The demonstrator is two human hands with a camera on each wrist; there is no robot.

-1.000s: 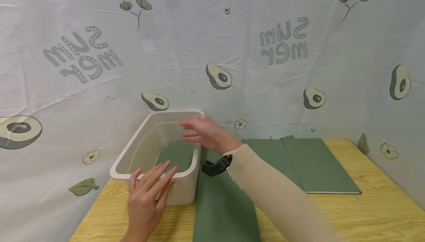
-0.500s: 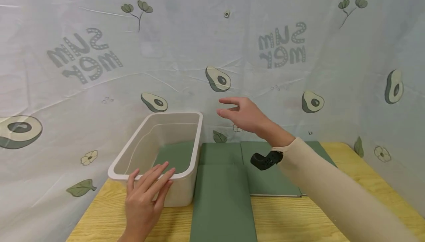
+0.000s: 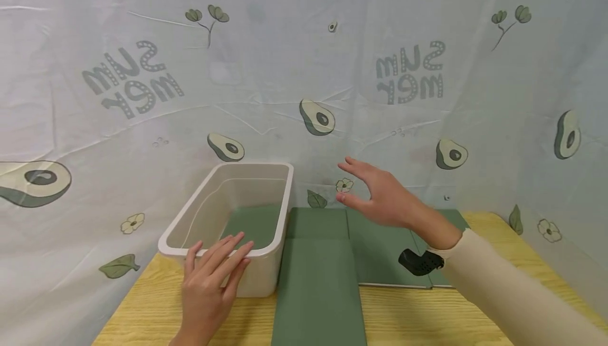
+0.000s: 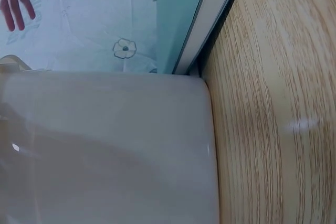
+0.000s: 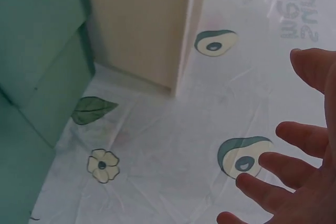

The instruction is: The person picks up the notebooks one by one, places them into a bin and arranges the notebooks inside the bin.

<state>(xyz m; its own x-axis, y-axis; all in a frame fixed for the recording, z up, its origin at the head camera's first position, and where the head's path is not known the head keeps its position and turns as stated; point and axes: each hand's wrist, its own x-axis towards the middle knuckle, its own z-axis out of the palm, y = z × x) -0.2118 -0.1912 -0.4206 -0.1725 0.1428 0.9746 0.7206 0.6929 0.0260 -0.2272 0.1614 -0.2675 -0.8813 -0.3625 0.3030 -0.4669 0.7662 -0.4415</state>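
Left hand point(image 3: 207, 293) resting straight-fingered on the bin point(image 3: 261, 277), right hand point(image 3: 387, 198) floating loose

Head cam: bin's standing on the table point(image 3: 404, 317) beside the green books point(image 3: 315, 288), right hand hanging nearby. Left wrist: bin's filling much of the view. Right wrist: that hand's spreading its fingers point(image 5: 289, 170) before a printed sheet point(image 5: 168, 182).

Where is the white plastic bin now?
In the head view, the bin stands left of centre, beside flat green panels, with the left hand on its rim.

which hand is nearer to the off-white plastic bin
Left. The left hand rests on the plastic bin at its near rim; the right hand hovers apart, right of the bin.
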